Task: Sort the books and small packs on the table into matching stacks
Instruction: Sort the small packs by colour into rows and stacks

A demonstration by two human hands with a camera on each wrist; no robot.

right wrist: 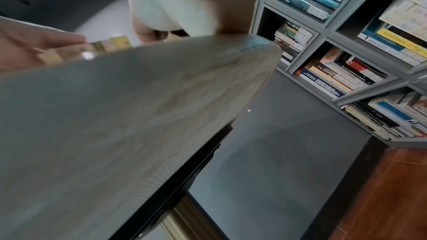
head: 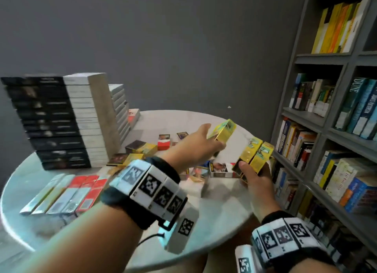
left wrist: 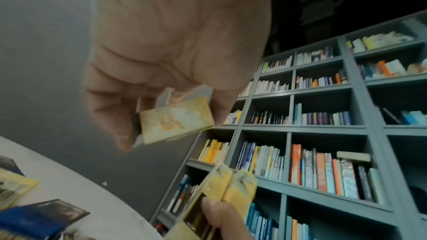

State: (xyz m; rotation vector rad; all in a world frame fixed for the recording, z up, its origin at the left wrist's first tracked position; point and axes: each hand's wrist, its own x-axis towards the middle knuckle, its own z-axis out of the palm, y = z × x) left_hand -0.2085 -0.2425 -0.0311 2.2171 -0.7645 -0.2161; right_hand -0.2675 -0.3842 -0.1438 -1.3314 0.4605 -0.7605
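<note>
My left hand (head: 206, 144) grips one yellow pack (head: 223, 129) above the round table (head: 220, 207), thumb and fingers curled round it; the left wrist view shows that pack (left wrist: 177, 119) end on. My right hand (head: 256, 176) holds two yellow packs (head: 254, 154) side by side near the table's right edge, thumb pressed on their front. Those two packs (left wrist: 228, 183) appear low in the left wrist view. More yellow packs (head: 140, 148) and red packs (head: 163, 144) lie loose at mid-table. The right wrist view shows mostly the table's edge (right wrist: 138, 116).
A tall stack of black and white books (head: 61, 121) stands at the table's back left. A row of red and silver packs (head: 67, 195) lies at the front left. A grey bookshelf (head: 326, 129) full of books runs close along the right.
</note>
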